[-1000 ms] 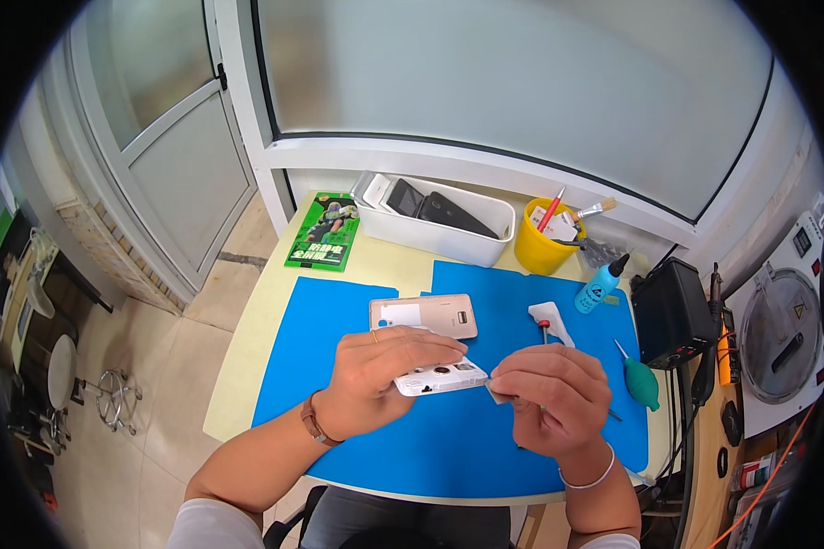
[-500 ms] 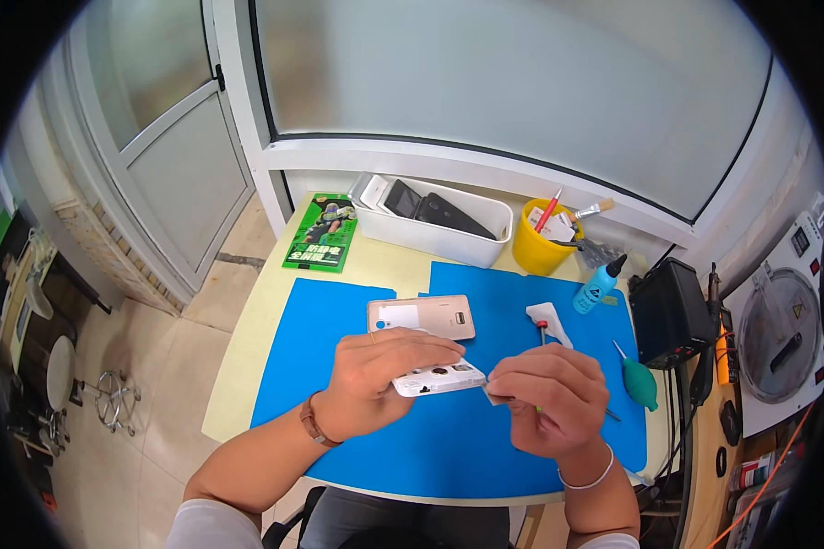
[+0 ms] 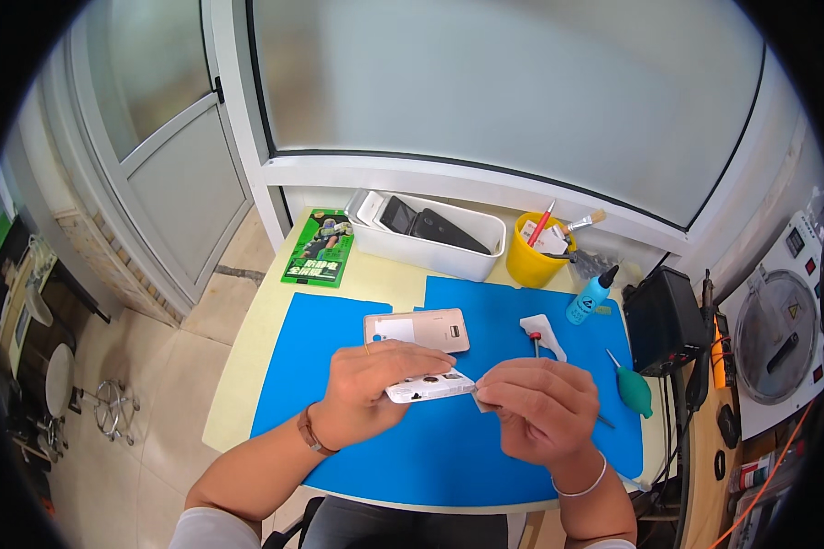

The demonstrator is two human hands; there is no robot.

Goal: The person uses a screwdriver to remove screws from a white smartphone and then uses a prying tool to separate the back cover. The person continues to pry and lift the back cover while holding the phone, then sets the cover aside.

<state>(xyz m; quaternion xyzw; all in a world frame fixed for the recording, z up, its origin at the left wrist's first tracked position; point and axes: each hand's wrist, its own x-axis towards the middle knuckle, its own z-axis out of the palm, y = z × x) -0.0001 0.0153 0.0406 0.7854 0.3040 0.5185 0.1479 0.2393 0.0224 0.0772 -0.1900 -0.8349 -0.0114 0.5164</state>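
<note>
My left hand (image 3: 362, 380) grips a white phone (image 3: 428, 389) with its back cover off, tilted so that one short edge faces me. The fingers lie over its upper face, beside a round camera part. At the phone's right corner, my right hand (image 3: 547, 407) pinches a small, thin, greyish flat piece (image 3: 482, 403) against the edge; most of it is hidden by the fingers. Just beyond my left hand, a gold phone back cover (image 3: 441, 329) lies on the blue mat (image 3: 330, 325).
A white bin (image 3: 430, 253) of phones, a yellow cup (image 3: 533, 265) of tools, and a green packet (image 3: 319, 247) stand along the back. Rightward are a blue bottle (image 3: 588, 302), a green air blower (image 3: 634, 392), a white piece (image 3: 546, 337), a red-ended tool (image 3: 536, 339) and a black box (image 3: 668, 320).
The whole view has shifted slightly. Both hands keep their grip on the phone and the thin piece, with the piece still at the phone's right corner.
</note>
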